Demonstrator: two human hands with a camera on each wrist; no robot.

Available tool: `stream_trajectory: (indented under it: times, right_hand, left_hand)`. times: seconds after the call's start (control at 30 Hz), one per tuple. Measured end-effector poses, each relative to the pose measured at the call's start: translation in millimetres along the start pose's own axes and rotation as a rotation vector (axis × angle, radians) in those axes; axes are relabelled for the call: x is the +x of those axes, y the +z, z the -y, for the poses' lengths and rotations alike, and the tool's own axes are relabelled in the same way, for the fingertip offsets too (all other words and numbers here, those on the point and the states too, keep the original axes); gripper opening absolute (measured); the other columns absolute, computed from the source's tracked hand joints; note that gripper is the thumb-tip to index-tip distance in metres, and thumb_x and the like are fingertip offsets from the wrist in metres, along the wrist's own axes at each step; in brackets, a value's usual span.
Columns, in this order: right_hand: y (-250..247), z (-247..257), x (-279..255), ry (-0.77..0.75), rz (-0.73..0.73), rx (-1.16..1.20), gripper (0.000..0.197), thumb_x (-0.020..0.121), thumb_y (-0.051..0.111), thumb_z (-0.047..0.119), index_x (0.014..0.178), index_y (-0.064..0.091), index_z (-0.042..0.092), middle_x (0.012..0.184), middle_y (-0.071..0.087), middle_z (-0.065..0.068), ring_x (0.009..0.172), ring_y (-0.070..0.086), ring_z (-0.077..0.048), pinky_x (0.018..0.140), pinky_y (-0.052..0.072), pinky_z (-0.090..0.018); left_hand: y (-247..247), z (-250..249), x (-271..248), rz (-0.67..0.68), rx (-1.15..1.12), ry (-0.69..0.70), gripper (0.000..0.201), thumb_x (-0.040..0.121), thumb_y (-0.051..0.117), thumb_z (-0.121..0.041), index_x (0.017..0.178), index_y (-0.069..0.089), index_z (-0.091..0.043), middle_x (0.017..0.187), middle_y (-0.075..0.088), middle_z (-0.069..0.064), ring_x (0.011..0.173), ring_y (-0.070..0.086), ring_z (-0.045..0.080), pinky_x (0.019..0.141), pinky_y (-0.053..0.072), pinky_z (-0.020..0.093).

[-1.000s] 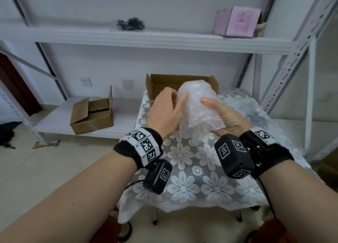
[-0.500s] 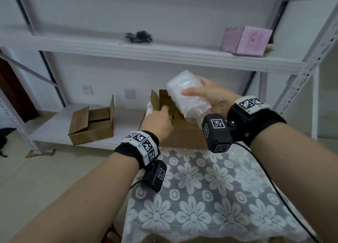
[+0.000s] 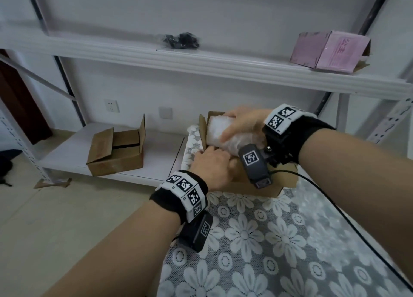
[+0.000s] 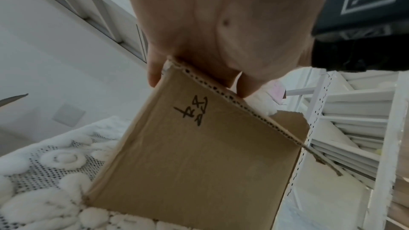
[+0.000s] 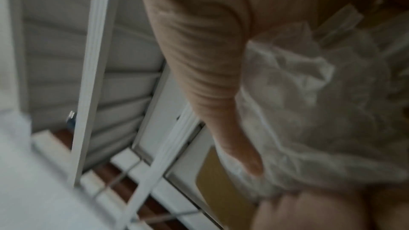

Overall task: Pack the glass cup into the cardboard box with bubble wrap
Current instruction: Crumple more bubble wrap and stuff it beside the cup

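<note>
The cup is hidden inside a white bubble-wrap bundle [image 3: 220,132], which lies tilted in the mouth of the open cardboard box [image 3: 266,188] on the lace-covered table. My right hand [image 3: 242,123] grips the bundle from above, thumb along its near side; the blurred right wrist view shows the bundle [image 5: 309,111] against my palm. My left hand [image 3: 212,162] holds the box's near wall at its left corner. In the left wrist view its fingers [image 4: 245,85] curl over the top edge of the cardboard box [image 4: 199,155], which bears black handwriting.
A second open cardboard box [image 3: 116,153] sits on the low white shelf to the left. On the upper shelf lie a pink box [image 3: 328,50] and a black bagged item [image 3: 181,41]. A metal rack upright [image 3: 391,115] stands right. The floral tablecloth [image 3: 268,241] covers the table.
My right hand has lowered the wrapped bundle from above the box into its opening. My left hand stays on the box's near wall. My head has moved closer.
</note>
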State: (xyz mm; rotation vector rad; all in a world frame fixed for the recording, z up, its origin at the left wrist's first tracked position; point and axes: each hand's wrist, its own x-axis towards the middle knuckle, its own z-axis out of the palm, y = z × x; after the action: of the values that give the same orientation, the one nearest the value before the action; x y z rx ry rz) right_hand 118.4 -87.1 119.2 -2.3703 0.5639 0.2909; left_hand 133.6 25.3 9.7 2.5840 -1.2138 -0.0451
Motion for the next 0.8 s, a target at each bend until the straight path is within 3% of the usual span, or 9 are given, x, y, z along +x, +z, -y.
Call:
stream_trajectory:
  times: [0.07,0.13,0.27,0.4,0.53,0.63,0.73,0.8]
  right_hand:
    - [8.2,5.2,11.5,-0.085,-0.053,-0.402,0.069,0.069,0.081,0.032,0.129,0.051,0.018,0.120,0.060,-0.004,0.105,0.058,-0.024,0.088,0.050,-0.038]
    - [19.0,6.8,23.8,-0.160,-0.083,-0.666,0.068,0.070,0.077,0.038,0.130,0.051,0.021,0.123,0.056,-0.004,0.111,0.053,-0.027,0.091,0.047,-0.038]
    - [30.4,4.4,32.6,-0.170,-0.091,-0.826,0.045,0.085,0.046,0.045,0.125,0.055,0.028,0.127,0.040,-0.013,0.117,0.041,-0.038,0.097,0.041,-0.053]
    - [30.5,4.7,29.0,-0.199,0.003,-0.921,0.034,0.088,0.052,0.032,0.122,0.055,0.030,0.115,0.038,-0.007,0.113,0.042,-0.032,0.095,0.043,-0.051]
    - [24.4,4.3,20.6,-0.256,0.148,-0.890,0.049,0.087,0.055,0.018,0.134,0.046,0.019,0.131,0.045,-0.008,0.118,0.045,-0.027,0.096,0.046,-0.040]
    - [16.8,-7.5,16.2,-0.290,0.129,-0.554,0.080,0.077,0.069,0.007,0.146,0.028,0.019,0.137,0.045,-0.004,0.119,0.049,-0.022,0.095,0.050,-0.033]
    - [10.1,-20.0,13.9,-0.300,-0.077,-0.318,0.093,0.070,0.081,0.019,0.146,0.027,0.021,0.144,0.041,-0.002,0.129,0.043,-0.021,0.099,0.045,-0.032]
    - [12.0,-25.8,10.1,-0.273,-0.266,-0.407,0.082,0.069,0.081,0.037,0.138,0.040,0.020,0.137,0.047,-0.005,0.124,0.047,-0.023,0.097,0.043,-0.034]
  left_hand:
    - [2.3,2.1,-1.0,-0.031,-0.016,0.037,0.027,0.097,0.034,-0.033,0.105,0.054,-0.017,0.114,0.059,0.004,0.110,0.047,0.023,0.098,0.036,0.047]
    - [5.5,5.6,-1.6,-0.081,-0.057,0.068,0.031,0.098,0.033,-0.033,0.114,0.056,-0.018,0.114,0.060,0.005,0.109,0.049,0.024,0.095,0.039,0.047]
    - [16.7,12.5,0.7,-0.191,-0.166,0.105,0.032,0.097,0.040,-0.034,0.116,0.061,-0.019,0.110,0.062,0.004,0.105,0.051,0.024,0.091,0.043,0.045]
    - [29.2,9.3,-6.6,-0.411,-0.204,0.065,0.033,0.090,0.055,-0.038,0.106,0.065,-0.010,0.112,0.049,0.007,0.105,0.046,0.022,0.090,0.046,0.036]
    - [34.3,1.9,-14.6,-0.547,-0.276,0.008,0.045,0.082,0.052,-0.035,0.109,0.049,0.001,0.124,0.045,0.016,0.114,0.045,0.027,0.094,0.048,0.037]
    - [30.4,2.0,-11.8,-0.512,-0.167,-0.062,0.062,0.088,0.046,-0.048,0.129,0.039,-0.002,0.118,0.053,0.011,0.105,0.052,0.023,0.091,0.047,0.037]
    - [19.2,-0.7,-11.9,-0.436,0.080,-0.110,0.058,0.092,0.033,-0.053,0.130,0.044,-0.011,0.114,0.062,0.003,0.108,0.056,0.022,0.104,0.035,0.045]
    - [14.4,-2.1,-11.5,-0.393,0.160,-0.121,0.049,0.095,0.032,-0.050,0.123,0.050,-0.014,0.113,0.063,0.002,0.112,0.054,0.020,0.110,0.025,0.051]
